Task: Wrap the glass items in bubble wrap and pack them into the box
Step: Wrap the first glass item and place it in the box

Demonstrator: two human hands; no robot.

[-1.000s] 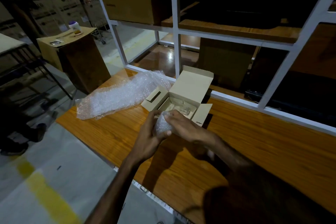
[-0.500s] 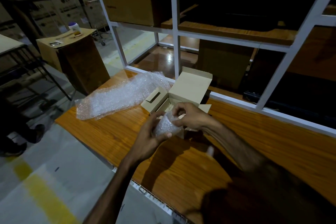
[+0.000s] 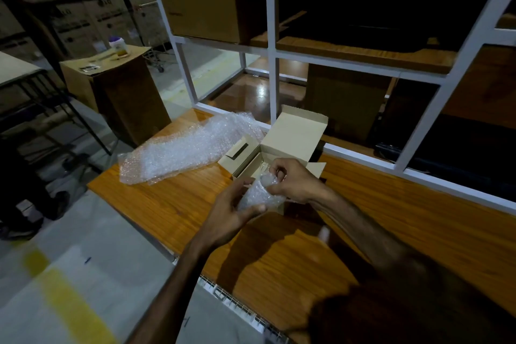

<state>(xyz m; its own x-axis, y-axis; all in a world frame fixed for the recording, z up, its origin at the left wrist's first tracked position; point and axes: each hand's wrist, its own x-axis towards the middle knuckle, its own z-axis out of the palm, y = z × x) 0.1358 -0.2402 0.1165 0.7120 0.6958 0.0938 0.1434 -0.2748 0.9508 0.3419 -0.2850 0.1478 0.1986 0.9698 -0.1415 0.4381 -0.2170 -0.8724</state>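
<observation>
Both hands hold a bubble-wrapped item (image 3: 258, 193) just in front of the open box (image 3: 290, 138) on the worktop (image 3: 173, 204): left hand (image 3: 227, 219) grips its base, right hand (image 3: 293, 181) pinches its top. Box contents unclear.

Both forearms are bare up to where the picture cuts them off, with no sleeves, watch or bracelet showing on either. The left hand (image 3: 227, 218) and the right hand (image 3: 296, 183) wear no gloves and no rings that can be made out. A dark garment (image 3: 418, 313) fills the lower right corner, too dim for detail.
</observation>
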